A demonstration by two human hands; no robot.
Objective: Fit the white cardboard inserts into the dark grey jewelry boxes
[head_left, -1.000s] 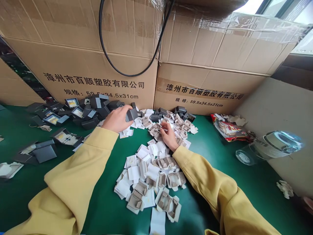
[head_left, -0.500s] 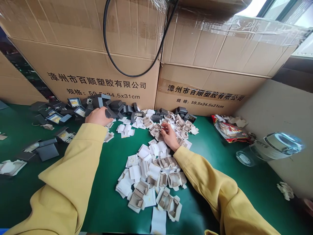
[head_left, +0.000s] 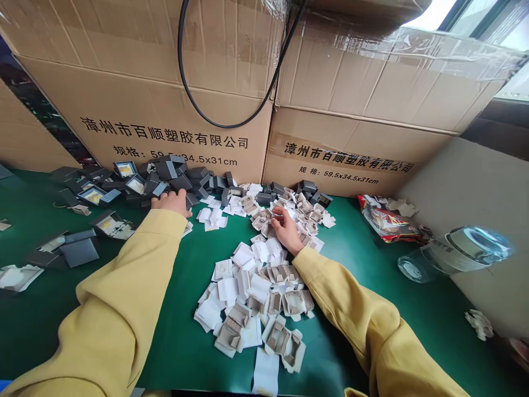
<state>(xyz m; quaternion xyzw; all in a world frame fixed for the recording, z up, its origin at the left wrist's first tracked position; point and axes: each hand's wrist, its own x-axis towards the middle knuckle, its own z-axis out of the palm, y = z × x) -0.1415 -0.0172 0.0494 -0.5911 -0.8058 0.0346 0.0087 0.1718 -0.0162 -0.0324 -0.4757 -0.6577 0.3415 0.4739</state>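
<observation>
At the front edge of a heap of dark grey small boxes (head_left: pixel 167 170), my left hand (head_left: pixel 171 203) reaches palm down with its fingers apart, touching or just above the boxes. Part of its fingertips is hidden. Some boxes stand open and show a yellowish picture inside. My right hand (head_left: pixel 286 230) rests among folded cardboard inserts (head_left: pixel 261 220), its fingers bent and parted from the thumb; nothing is plainly held. Below it spreads a pile of white paper pieces (head_left: pixel 228 290) mixed with grey-brown cardboard inserts (head_left: pixel 278 333).
Large cardboard cartons (head_left: pixel 177 110) wall off the back of the green table (head_left: pixel 177 331), with a black cable (head_left: pixel 223 125) hanging in front. To the right are a red snack bag (head_left: pixel 390 220), a clear bottle (head_left: pixel 454 253) lying tilted, and crumpled paper (head_left: pixel 479 324).
My left hand has shifted slightly right and turned flatter over the edge of the dark boxes. The dark box beside its fingers sits differently. My right hand stays in place.
</observation>
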